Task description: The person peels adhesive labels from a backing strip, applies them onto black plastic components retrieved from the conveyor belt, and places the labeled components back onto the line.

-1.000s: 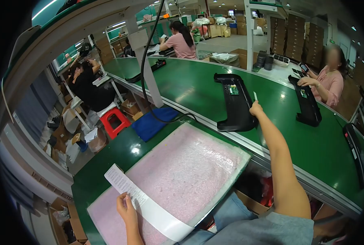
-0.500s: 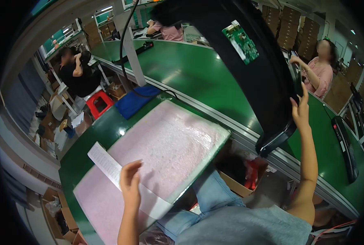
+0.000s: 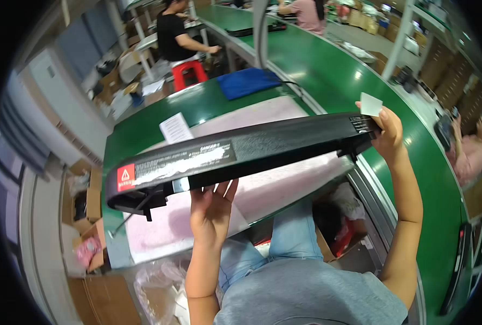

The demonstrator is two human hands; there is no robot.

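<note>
A long black plastic housing (image 3: 284, 142) hangs above the workbench, held nearly level across my front. Its near face carries a red and black warning label (image 3: 178, 162) with a white patch and glare, and a smaller black label at the right end. My right hand (image 3: 388, 132) grips that right end, a small pale square piece (image 3: 371, 104) standing up at its fingertips. Beneath the left half, my left hand (image 3: 212, 208) supports the housing from below, palm up, fingertips partly hidden. A printed paper sheet (image 3: 176, 128) lies on the pinkish padded mat (image 3: 284, 108), partly covered by the housing.
A blue cloth (image 3: 249, 83) lies at the bench's far edge. The green conveyor table (image 3: 327, 59) runs along the right, with another black housing (image 3: 457, 268) on it. Cardboard boxes (image 3: 84, 195) stand on the floor at left. Several people work nearby, one near a red stool (image 3: 188, 73).
The housing has come down from upright to nearly level over the mat, turning its labelled face toward me. My left hand has left the paper and come under it. The view has swung left.
</note>
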